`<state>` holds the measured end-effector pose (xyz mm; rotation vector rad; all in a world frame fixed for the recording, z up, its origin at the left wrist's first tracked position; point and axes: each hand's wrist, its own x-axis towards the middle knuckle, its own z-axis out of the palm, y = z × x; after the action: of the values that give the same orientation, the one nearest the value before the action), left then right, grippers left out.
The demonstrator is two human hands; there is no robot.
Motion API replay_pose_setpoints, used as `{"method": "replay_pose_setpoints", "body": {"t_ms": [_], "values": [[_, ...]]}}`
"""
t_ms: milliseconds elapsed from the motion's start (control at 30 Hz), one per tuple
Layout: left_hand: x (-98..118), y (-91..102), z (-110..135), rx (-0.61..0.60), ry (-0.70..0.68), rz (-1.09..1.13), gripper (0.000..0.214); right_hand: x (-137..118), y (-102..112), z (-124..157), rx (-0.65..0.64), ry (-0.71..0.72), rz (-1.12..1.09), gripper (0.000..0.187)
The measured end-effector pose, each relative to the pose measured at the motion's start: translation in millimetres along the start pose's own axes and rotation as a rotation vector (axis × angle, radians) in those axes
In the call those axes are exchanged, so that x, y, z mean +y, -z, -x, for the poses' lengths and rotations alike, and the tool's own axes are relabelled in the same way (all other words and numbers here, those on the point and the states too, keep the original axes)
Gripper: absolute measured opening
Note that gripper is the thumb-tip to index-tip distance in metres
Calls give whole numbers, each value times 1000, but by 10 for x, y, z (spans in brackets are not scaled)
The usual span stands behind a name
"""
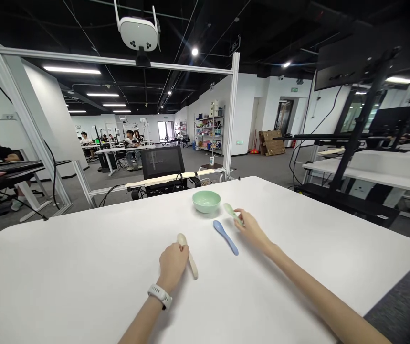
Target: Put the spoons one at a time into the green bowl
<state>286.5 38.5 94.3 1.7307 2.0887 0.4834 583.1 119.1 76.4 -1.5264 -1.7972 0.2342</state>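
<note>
My left hand (173, 263), with a pale watch band on its wrist, is closed on a cream spoon (192, 265) near the middle of the white table. The spoon's bowl end points away from me. Farther right, my right hand (250, 230) has its fingers closed around the handle of a light green spoon (230, 210). Between the two hands a blue spoon (226, 237) lies on the tabletop, touched by neither. A green bowl (206, 201) stands upright just beyond it, left of the green spoon's tip.
The white table (83, 267) reaches to a far edge behind the bowl. Past that edge stand a metal frame (232, 114) and a black mesh chair (162, 165). A dark monitor stand (351, 124) rises at the right. Several people sit at desks in the background.
</note>
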Motion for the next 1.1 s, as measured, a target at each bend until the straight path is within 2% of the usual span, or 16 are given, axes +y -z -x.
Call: {"method": "replay_pose_setpoints", "body": {"t_ms": [133,267,567,1100], "values": [[-12,-30,16,14,5,-19,45,651,286,-67,32,-95,117,47],[-35,-42,10,24,4,-32,45,975,368,-30,1,-148,196,44],[-55,-54,9,18,-18,-15,46,966,335,18,-73,-166,246,46],[-29,-39,22,2,-25,7,49,1091,355,12,57,-245,204,38]]}}
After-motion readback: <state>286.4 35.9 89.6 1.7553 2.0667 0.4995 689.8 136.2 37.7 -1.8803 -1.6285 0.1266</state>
